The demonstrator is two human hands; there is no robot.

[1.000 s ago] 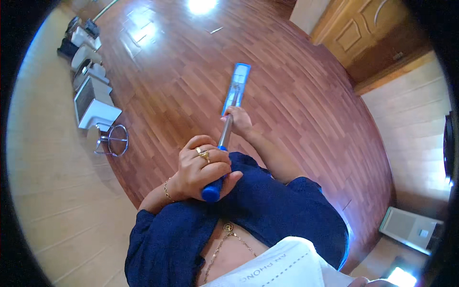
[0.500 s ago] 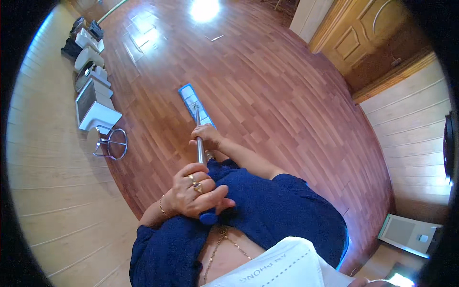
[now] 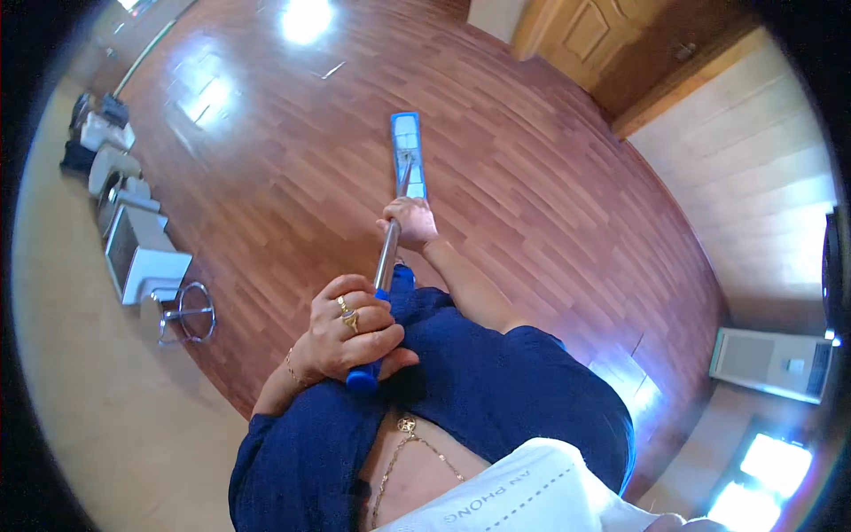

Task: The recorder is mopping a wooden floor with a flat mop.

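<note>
My left hand (image 3: 350,330), with rings on its fingers, is closed around the blue grip at the top end of a flat mop's handle. Farther down the metal pole (image 3: 387,255), my right hand (image 3: 411,222) is wrapped around it, its arm stretched forward. The pole slants away from my chest to the mop head (image 3: 407,131), a long pale pad with a blue border. That head lies on the wood-look floor (image 3: 532,204) ahead of me, pointing nearly straight away.
A round metal-framed stool (image 3: 197,312) and a white boxy unit (image 3: 155,266) stand by the left wall, with more items lined up beyond. At the upper right is a wooden door (image 3: 589,40). A pale panelled unit (image 3: 769,363) is at the right.
The mop head has swung to the right and farther off, turning from a slant to nearly straight ahead. Both hands keep their hold. The room has shifted left in view.
</note>
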